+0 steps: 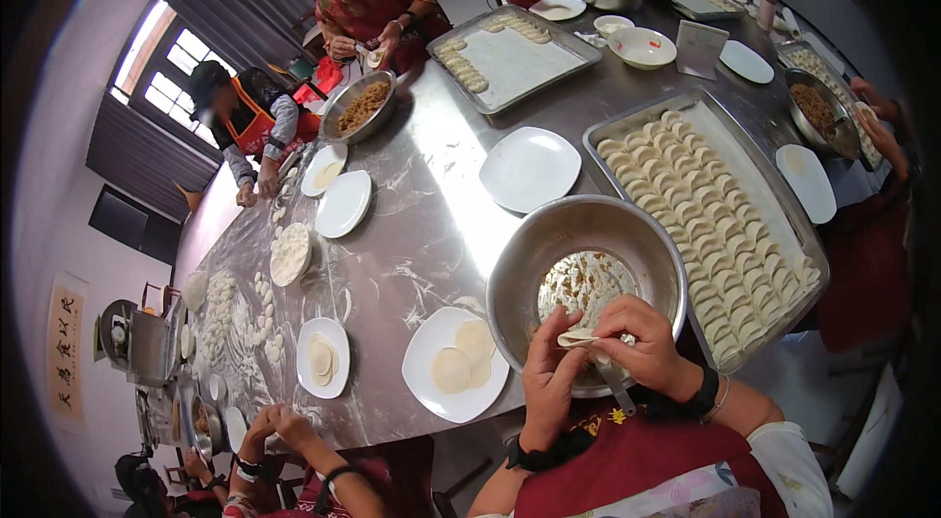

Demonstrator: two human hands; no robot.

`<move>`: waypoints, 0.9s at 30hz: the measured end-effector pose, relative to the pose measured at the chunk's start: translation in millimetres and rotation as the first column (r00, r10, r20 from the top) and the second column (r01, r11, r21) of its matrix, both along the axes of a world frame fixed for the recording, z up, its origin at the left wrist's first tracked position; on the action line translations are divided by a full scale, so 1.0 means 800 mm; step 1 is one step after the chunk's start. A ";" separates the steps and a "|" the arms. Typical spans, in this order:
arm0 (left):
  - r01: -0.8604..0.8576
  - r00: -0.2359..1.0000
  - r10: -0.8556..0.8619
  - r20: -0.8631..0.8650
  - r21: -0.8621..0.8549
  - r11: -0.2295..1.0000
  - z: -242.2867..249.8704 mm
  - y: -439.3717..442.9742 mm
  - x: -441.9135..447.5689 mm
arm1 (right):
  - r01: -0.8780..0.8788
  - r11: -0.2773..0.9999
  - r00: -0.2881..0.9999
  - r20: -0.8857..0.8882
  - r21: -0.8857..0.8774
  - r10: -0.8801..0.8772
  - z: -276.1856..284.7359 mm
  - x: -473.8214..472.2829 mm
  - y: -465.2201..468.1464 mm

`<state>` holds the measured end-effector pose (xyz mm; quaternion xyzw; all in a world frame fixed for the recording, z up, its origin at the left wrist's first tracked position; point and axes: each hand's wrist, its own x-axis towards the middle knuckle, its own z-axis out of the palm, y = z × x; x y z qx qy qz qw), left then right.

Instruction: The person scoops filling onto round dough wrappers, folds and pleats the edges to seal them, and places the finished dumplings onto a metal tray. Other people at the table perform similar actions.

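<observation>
My left hand (550, 375) and my right hand (643, 345) pinch the edges of one folded dumpling (577, 338) between thumbs and fingers. A metal spreader (614, 387) hangs down below my right hand; how it is held is partly hidden. Both hands are over the near side of a large steel bowl (507, 275), whose bottom shows flour and scraps of brown filling. Left of the bowl, a white plate (470, 400) bears several round dough wrappers (451, 369). To the right, a metal tray (816, 239) carries many rows of folded dumplings (698, 224).
Co-workers stand around the floury steel table (412, 224); one co-worker's hands (283, 426) are at the lower left. A bare white plate (529, 169) lies beyond my bowl. Farther off are another dumpling tray (514, 58), a bowl of brown filling (360, 106) and a flour bowl (291, 253).
</observation>
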<state>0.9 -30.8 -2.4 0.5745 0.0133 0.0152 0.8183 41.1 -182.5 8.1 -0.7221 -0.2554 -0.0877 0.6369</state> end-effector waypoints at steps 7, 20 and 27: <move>0.032 0.999 -0.035 0.017 0.150 0.988 -0.006 0.007 -0.008 | 0.025 1.000 0.999 0.025 -0.007 -0.024 -0.009 -0.007 0.012; -0.016 1.000 0.015 0.008 0.098 0.995 -0.018 0.005 -0.014 | 0.015 0.999 0.992 -0.126 -0.030 -0.019 -0.007 0.000 0.019; -0.031 0.998 0.032 -0.044 0.030 0.999 -0.016 0.013 -0.013 | 0.024 0.999 0.999 0.028 -0.045 -0.023 -0.008 -0.005 0.022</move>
